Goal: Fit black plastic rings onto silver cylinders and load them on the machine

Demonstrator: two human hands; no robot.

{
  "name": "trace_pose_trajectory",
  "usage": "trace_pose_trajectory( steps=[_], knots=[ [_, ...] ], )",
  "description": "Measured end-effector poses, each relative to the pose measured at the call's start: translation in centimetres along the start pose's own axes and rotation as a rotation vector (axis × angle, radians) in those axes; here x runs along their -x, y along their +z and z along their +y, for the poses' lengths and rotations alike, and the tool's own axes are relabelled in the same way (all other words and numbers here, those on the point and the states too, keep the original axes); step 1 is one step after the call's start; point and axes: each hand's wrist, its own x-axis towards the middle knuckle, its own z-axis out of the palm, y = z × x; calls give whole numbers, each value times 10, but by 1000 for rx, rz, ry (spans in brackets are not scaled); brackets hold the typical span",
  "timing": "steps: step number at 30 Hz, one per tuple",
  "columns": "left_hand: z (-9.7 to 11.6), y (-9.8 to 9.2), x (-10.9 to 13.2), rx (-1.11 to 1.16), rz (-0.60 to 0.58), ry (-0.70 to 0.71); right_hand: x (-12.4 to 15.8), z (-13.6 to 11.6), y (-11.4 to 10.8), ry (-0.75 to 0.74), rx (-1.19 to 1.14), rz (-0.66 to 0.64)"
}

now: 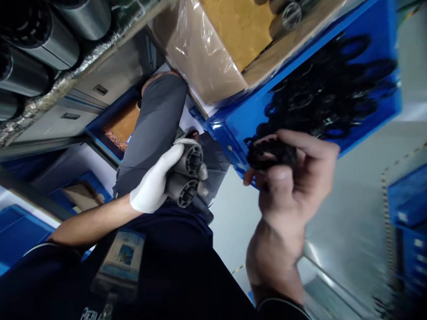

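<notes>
My left hand [156, 181], in a white glove, is closed around two grey plastic tubes [187, 175] held side by side above my lap. Their ribbed open ends face to the right. My bare right hand [297, 177] pinches one or more black plastic rings [271, 152]; blur hides how many. It is beside the near edge of a blue bin [243, 123], which holds a heap of black rings [317, 89].
A cardboard box [210, 48] lined with clear plastic holds more tubes [292, 15] behind the bin. Metallic cylinders with black ends [49, 37] stand on a foil-edged bench at upper left. Blue crates [415, 199] sit on the floor at right.
</notes>
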Motion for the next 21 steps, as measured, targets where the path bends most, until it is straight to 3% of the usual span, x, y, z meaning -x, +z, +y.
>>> trace_pose_trajectory(
  steps=[2,5,10,16,21],
  knots=[
    [0,5,2,-24,-44,39,15,-21,20,-84,-46,26],
    [-2,8,6,-108,-63,175,23,-32,40,-161,-41,3],
    [-5,5,11,-331,-27,383,23,-28,45,-186,-73,-67],
    [-5,0,17,-440,20,360,21,-33,34,-272,-14,-181],
    [-4,-3,18,-469,37,337,24,-38,41,-295,31,-206]
  ],
)
